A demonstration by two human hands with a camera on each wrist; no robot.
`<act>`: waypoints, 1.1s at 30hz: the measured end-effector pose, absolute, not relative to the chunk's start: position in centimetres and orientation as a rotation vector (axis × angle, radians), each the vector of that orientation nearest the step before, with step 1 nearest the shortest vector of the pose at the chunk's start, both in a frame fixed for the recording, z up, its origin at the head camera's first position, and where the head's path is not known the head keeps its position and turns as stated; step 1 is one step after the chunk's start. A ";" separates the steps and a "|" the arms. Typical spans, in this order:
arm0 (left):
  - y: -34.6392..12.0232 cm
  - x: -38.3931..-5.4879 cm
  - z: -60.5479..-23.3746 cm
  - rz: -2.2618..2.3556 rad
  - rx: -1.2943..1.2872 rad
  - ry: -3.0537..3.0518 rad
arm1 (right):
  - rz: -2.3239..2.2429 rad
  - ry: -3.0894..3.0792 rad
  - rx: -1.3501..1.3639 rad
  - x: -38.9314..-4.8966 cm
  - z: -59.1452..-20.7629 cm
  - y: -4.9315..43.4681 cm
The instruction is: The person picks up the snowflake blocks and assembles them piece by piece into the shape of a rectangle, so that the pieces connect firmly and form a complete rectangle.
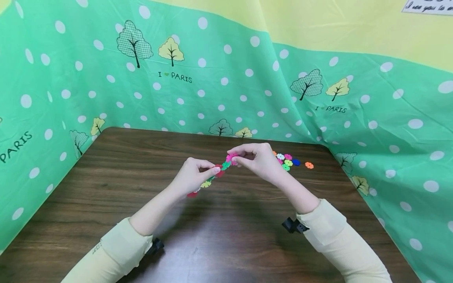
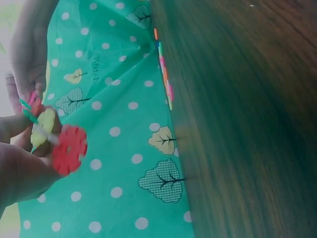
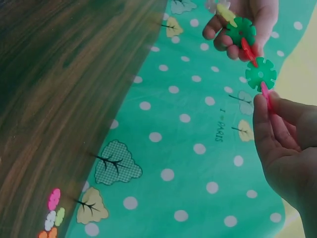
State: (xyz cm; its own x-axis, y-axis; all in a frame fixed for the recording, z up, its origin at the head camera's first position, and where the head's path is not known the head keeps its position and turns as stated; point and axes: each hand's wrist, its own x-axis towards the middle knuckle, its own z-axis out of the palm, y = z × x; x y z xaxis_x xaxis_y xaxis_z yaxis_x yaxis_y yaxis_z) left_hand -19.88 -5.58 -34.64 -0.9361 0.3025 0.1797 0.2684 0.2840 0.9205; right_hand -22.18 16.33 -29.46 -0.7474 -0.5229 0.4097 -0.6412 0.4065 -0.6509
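Note:
Both hands hold up a chain of interlocked plastic snowflake discs above the table. My left hand (image 1: 192, 175) grips the middle of the chain near a red disc (image 1: 220, 171). From that hand a yellow disc (image 1: 205, 184) and a red end disc (image 2: 70, 149) hang down to the lower left, with a whitish disc partly hidden between them. At the upper end, my right hand (image 1: 260, 161) pinches a pink disc (image 3: 266, 94) between thumb and fingers. That pink disc is joined to a green disc (image 3: 261, 74), which sits between the two hands.
Loose discs in several colours lie at the table's back right, among them a blue disc (image 1: 296, 162) and, set apart, an orange disc (image 1: 309, 165). A green dotted curtain (image 1: 219, 90) hangs behind the dark wooden table (image 1: 124, 169).

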 end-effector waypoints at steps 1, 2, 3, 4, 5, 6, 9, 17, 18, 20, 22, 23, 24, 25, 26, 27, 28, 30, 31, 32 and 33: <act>-5.6 -19.9 -34.6 1.769 0.547 2.470 | 1.260 -2.511 1.048 -22.3 -29.5 16.3; -5.6 -20.0 -34.7 1.768 0.542 2.442 | 1.262 -2.507 1.053 -22.4 -29.5 16.3; -5.6 -20.0 -34.7 1.775 0.546 2.406 | 1.267 -2.505 1.057 -22.5 -29.6 16.3; -5.6 -20.1 -34.8 1.782 0.543 2.374 | 1.279 -2.506 1.056 -22.6 -29.7 16.3; -5.5 -20.1 -34.8 1.792 0.551 2.348 | 1.291 -2.507 1.056 -22.7 -29.7 16.3; -5.5 -20.1 -34.9 1.807 0.554 2.316 | 1.296 -2.507 1.053 -22.7 -29.8 16.2; -5.4 -20.2 -35.1 1.868 0.560 2.226 | 1.307 -2.508 1.034 -22.8 -30.0 16.1; -5.3 -20.1 -35.3 1.972 0.603 2.131 | 1.330 -2.511 0.999 -23.3 -30.2 16.2; -5.3 -20.0 -35.3 1.979 0.598 2.129 | 1.326 -2.509 0.995 -23.4 -30.3 16.3; -5.3 -20.0 -35.4 1.994 0.590 2.126 | 1.306 -2.504 0.982 -23.6 -30.4 16.6; -5.3 -19.9 -35.5 2.014 0.578 2.113 | 1.264 -2.503 0.964 -23.9 -30.6 17.0; -5.3 -19.9 -35.5 2.024 0.571 2.105 | 1.236 -2.501 0.955 -24.1 -30.7 17.2; -5.3 -19.9 -35.5 2.028 0.563 2.105 | 1.201 -2.502 0.946 -24.3 -30.8 17.4; -5.3 -19.9 -35.5 2.036 0.558 2.099 | 1.167 -2.505 0.933 -24.4 -30.9 17.6; -5.3 -19.9 -35.6 2.045 0.555 2.089 | 1.137 -2.510 0.917 -24.6 -31.0 17.8; -5.3 -19.9 -35.6 2.051 0.549 2.086 | 1.101 -2.519 0.901 -24.8 -31.1 18.0; -5.3 -19.9 -35.6 2.058 0.547 2.082 | 1.073 -2.525 0.892 -24.9 -31.3 18.2; -5.4 -20.0 -35.7 2.083 0.554 2.063 | 1.027 -2.536 0.882 -25.4 -31.7 18.7; -5.5 -20.0 -35.8 2.102 0.568 2.043 | 1.003 -2.540 0.882 -25.8 -31.9 18.9; -5.5 -20.0 -35.8 2.121 0.579 2.020 | 0.981 -2.540 0.887 -26.1 -32.2 19.2; -5.6 -20.0 -35.9 2.137 0.593 2.001 | 0.957 -2.539 0.896 -26.5 -32.5 19.5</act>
State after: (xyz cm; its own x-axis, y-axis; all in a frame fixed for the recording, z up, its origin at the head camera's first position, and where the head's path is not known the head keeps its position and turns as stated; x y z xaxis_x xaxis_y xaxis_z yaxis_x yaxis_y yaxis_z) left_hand -19.98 -5.57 -35.86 -0.9097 0.3746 0.1792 0.1544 -0.0955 0.9834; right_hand -26.45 19.48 -32.51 -0.7672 -0.4525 0.4545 -0.6399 0.5876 -0.4952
